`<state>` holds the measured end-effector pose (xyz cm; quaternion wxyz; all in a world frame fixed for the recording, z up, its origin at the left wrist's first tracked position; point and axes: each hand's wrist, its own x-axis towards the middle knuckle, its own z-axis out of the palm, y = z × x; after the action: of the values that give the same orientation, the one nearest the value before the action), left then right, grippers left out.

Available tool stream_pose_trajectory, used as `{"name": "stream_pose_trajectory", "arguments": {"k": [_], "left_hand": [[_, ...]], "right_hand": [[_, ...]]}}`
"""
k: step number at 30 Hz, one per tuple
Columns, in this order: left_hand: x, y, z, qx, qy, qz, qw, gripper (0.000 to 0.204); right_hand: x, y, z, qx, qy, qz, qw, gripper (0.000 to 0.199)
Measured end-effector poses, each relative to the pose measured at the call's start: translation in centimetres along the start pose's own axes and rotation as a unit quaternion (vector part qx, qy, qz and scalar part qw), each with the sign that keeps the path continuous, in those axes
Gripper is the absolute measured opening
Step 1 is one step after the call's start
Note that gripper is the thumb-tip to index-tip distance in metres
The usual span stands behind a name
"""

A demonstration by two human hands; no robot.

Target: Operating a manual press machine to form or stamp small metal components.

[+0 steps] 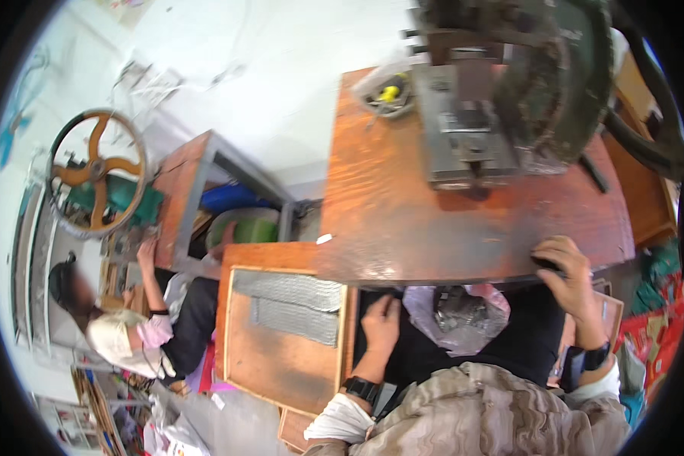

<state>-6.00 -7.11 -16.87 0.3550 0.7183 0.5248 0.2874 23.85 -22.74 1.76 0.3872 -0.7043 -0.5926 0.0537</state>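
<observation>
In the head view, you are sitting at the near edge of a brown worktable (387, 213), facing a heavy machine (471, 114) that is standing on its far right part. Your right hand (571, 273) is resting at the table's near right edge, its thumb spreading away from the fingers and no piece visibly held. Your left hand (380, 327) is hovering above your lap with its fingers curling; whether they are pinching anything, you cannot tell here. Just left of it, a wooden tray (277, 372) is holding grey ribbed rows (296, 308), which are covering the far part of its floor, while the near part is lying bare. On your lap, a clear plastic bag (419, 313) is holding loose grey pieces (461, 302). Judging by these, the work is standing partway: several rows are lying set out, while tray space and bagged pieces are remaining. Far left, a co-worker (125, 338) is sitting beside a spoked wheel (96, 169).
</observation>
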Motion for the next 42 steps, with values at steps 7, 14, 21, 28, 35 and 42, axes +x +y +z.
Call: {"name": "stream_pose_trajectory", "arguments": {"k": [7,14,21,28,35,42], "left_hand": [[7.5,-19.4,-22.7,0.354,0.294,-0.181,0.869,0.054],[7.7,-18.0,-25.9,0.320,0.076,-0.284,0.901,0.047],[9.3,-22.9,-29.3,0.090,0.043,-0.179,0.979,0.049],[9.5,-23.2,-29.7,-0.020,0.028,-0.239,0.971,0.048],[9.8,-22.6,-29.5,-0.045,0.039,-0.254,0.965,0.043],[9.5,-22.0,-29.5,0.105,-0.023,-0.206,0.973,0.044]], "right_hand": [[-0.7,1.7,1.8,0.060,0.085,0.069,0.992,0.009],[-0.2,2.6,3.3,-0.038,0.104,0.042,0.993,0.008],[-0.4,3.7,3.7,-0.082,0.133,0.049,0.987,0.005],[-0.7,4.1,4.1,-0.110,0.142,0.048,0.983,0.004],[-0.7,3.4,4.4,-0.140,0.147,0.032,0.979,0.003],[-0.4,3.2,4.6,-0.144,0.139,0.022,0.979,0.005]]}}
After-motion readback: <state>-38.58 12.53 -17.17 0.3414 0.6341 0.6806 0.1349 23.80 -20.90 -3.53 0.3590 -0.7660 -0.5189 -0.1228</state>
